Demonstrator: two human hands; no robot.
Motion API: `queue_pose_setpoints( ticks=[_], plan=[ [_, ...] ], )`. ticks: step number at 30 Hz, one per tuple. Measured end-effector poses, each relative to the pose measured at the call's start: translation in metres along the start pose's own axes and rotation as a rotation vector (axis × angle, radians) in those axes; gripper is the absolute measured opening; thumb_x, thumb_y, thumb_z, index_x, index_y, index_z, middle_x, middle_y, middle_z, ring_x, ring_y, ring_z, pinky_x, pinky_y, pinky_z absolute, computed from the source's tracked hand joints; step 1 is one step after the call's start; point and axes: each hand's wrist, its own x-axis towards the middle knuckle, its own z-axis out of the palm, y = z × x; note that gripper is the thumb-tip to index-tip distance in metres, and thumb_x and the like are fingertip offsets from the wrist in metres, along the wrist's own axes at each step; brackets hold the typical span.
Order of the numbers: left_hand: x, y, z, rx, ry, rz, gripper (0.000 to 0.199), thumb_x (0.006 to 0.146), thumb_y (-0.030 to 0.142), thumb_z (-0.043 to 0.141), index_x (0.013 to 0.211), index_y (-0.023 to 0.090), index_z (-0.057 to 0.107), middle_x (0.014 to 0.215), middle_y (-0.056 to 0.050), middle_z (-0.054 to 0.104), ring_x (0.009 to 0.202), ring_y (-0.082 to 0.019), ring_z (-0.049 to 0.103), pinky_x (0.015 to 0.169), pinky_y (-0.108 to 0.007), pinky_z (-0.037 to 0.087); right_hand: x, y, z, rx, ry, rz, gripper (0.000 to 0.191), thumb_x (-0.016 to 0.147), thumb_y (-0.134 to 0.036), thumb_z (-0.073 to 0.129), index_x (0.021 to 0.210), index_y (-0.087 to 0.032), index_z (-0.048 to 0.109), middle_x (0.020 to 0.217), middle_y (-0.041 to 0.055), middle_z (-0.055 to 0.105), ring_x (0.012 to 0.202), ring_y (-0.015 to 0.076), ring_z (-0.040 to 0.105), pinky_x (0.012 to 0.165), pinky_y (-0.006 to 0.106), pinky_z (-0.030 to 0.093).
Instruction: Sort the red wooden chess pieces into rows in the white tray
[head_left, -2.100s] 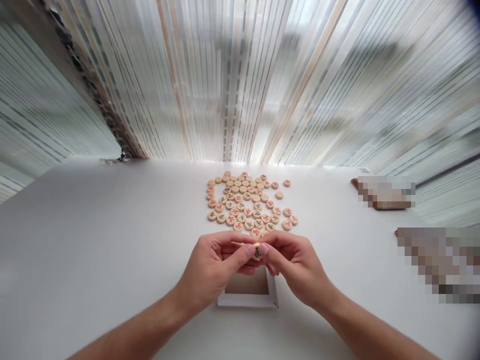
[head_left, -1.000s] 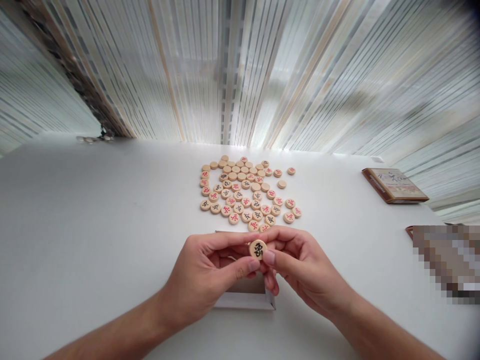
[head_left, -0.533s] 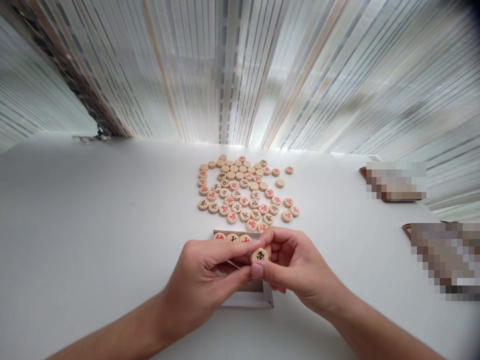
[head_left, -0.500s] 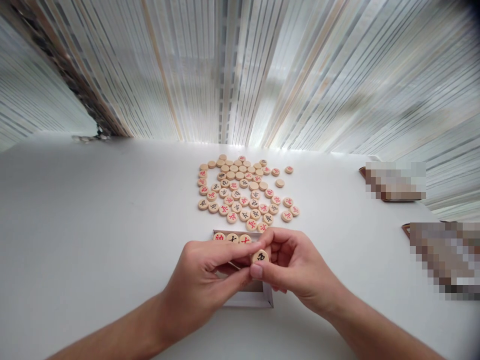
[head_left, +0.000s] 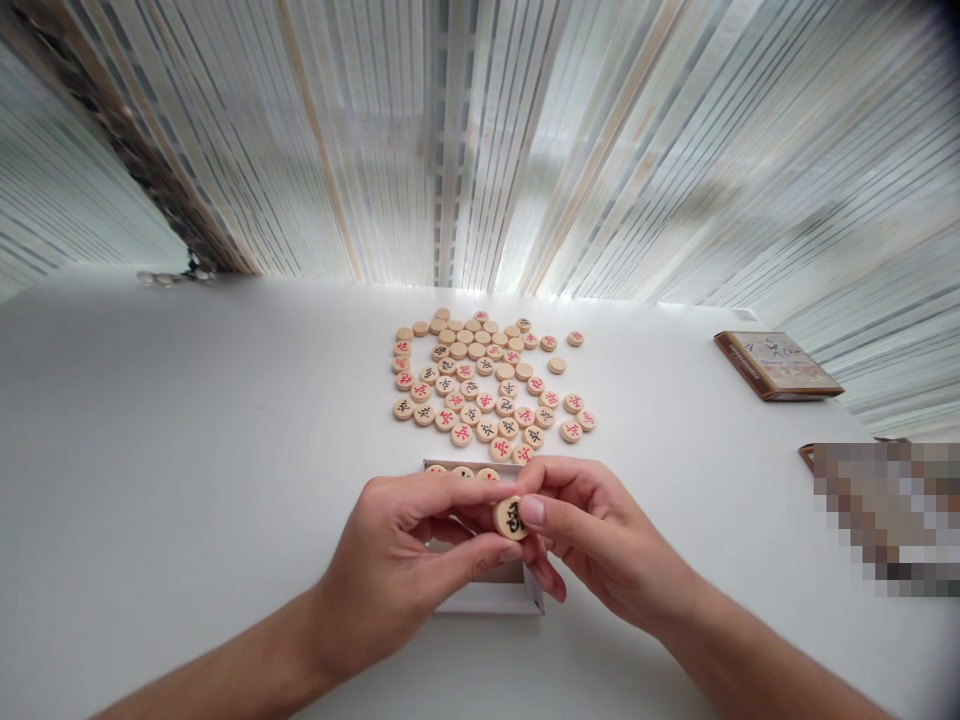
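Your right thumb shifts from the near rim to the 3 o'clock side of the round, pale wooden disc with a black character (head_left: 505,519); its face swings round too; your left hand (head_left: 405,545) pinches it, thumb at 6 o'clock, and your right hand (head_left: 600,530) grips as well; reads as a re-grip, disc not set down; it's above the shallow white rectangular box (head_left: 491,600); loose pale discs (head_left: 486,401) at 12 o'clock look unchanged.
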Motion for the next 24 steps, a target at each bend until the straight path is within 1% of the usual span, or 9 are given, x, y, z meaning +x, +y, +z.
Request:
queue_pose_setpoints(
  ticks=[3, 6, 8, 10, 12, 13, 15, 19, 24],
  plan=[
    [-0.001, -0.004, 0.0, -0.066, 0.019, -0.052, 0.026, 0.083, 0.017, 0.09, 0.109, 0.025, 0.088, 0.097, -0.005, 0.087, 0.082, -0.028, 0.086, 0.078, -0.038, 0.075, -0.001, 0.001, -0.002, 0.014, -0.016, 0.002, 0.021, 0.092, -0.031, 0.085, 0.089, -0.015, 0.072, 0.069, 0.0003, 0.072, 0.05, 0.0072, 0.062, 0.049, 0.016, 0.053],
    [-0.001, -0.005, 0.0, -0.073, 0.039, -0.051, 0.026, 0.083, 0.019, 0.091, 0.108, 0.023, 0.088, 0.099, -0.006, 0.087, 0.082, -0.03, 0.086, 0.076, -0.039, 0.075, -0.001, 0.001, -0.002, 0.006, -0.014, 0.003, 0.023, 0.084, -0.024, 0.092, 0.091, -0.015, 0.072, 0.072, -0.0009, 0.071, 0.052, 0.0061, 0.061, 0.05, 0.014, 0.052],
    [0.0, -0.004, 0.001, -0.004, 0.048, 0.015, 0.027, 0.082, 0.016, 0.09, 0.109, 0.022, 0.088, 0.101, -0.008, 0.088, 0.082, -0.03, 0.086, 0.073, -0.036, 0.075, 0.0, 0.001, 0.0, 0.019, -0.001, 0.017, 0.03, 0.075, -0.018, 0.098, 0.089, -0.015, 0.072, 0.072, -0.002, 0.071, 0.052, 0.0049, 0.059, 0.05, 0.013, 0.05],
    [0.001, -0.002, 0.001, 0.107, 0.055, 0.136, 0.03, 0.08, 0.008, 0.089, 0.108, 0.02, 0.088, 0.1, -0.009, 0.088, 0.08, -0.027, 0.086, 0.07, -0.03, 0.073, 0.001, 0.0, 0.003, 0.053, 0.014, 0.036, 0.036, 0.066, -0.012, 0.102, 0.084, -0.015, 0.07, 0.069, -0.0032, 0.069, 0.052, 0.0038, 0.057, 0.05, 0.011, 0.048],
    [0.002, 0.001, 0.002, 0.199, 0.057, 0.247, 0.035, 0.077, 0.001, 0.088, 0.107, 0.019, 0.089, 0.096, -0.008, 0.088, 0.077, -0.023, 0.086, 0.069, -0.023, 0.071, 0.002, -0.001, 0.005, 0.085, 0.024, 0.054, 0.04, 0.06, -0.007, 0.103, 0.08, -0.014, 0.068, 0.066, -0.0036, 0.069, 0.051, 0.0034, 0.055, 0.05, 0.01, 0.047],
    [0.003, 0.002, 0.003, 0.223, 0.054, 0.28, 0.037, 0.077, -0.001, 0.088, 0.107, 0.02, 0.089, 0.094, -0.007, 0.088, 0.075, -0.022, 0.085, 0.069, -0.021, 0.071, 0.002, -0.002, 0.005, 0.09, 0.03, 0.059, 0.041, 0.059, -0.006, 0.103, 0.078, -0.014, 0.068, 0.065, -0.0034, 0.069, 0.05, 0.0035, 0.055, 0.049, 0.01, 0.046],
    [0.003, 0.004, 0.003, 0.234, 0.039, 0.31, 0.039, 0.078, -0.003, 0.086, 0.108, 0.022, 0.089, 0.092, -0.005, 0.088, 0.072, -0.019, 0.085, 0.068, -0.018, 0.07, 0.002, -0.002, 0.006, 0.078, 0.038, 0.067, 0.039, 0.059, -0.007, 0.103, 0.077, -0.014, 0.068, 0.063, -0.003, 0.07, 0.047, 0.004, 0.055, 0.046, 0.011, 0.046],
    [0.002, 0.006, 0.004, 0.202, -0.002, 0.315, 0.043, 0.081, -0.005, 0.083, 0.112, 0.024, 0.088, 0.091, -0.003, 0.088, 0.071, -0.018, 0.085, 0.067, -0.017, 0.069, -0.001, -0.002, 0.006, 0.024, 0.05, 0.064, 0.033, 0.067, -0.012, 0.1, 0.075, -0.014, 0.068, 0.056, -0.0026, 0.068, 0.043, 0.0054, 0.057, 0.042, 0.011, 0.045],
    [0.0, 0.003, 0.003, 0.141, -0.088, 0.247, 0.047, 0.086, -0.005, 0.078, 0.12, 0.026, 0.084, 0.098, -0.004, 0.088, 0.081, -0.02, 0.086, 0.076, -0.022, 0.071, -0.003, -0.002, 0.008, -0.025, 0.057, 0.037, 0.03, 0.074, -0.02, 0.098, 0.074, -0.014, 0.068, 0.056, -0.0008, 0.069, 0.042, 0.0069, 0.059, 0.042, 0.012, 0.047]
  ],
)
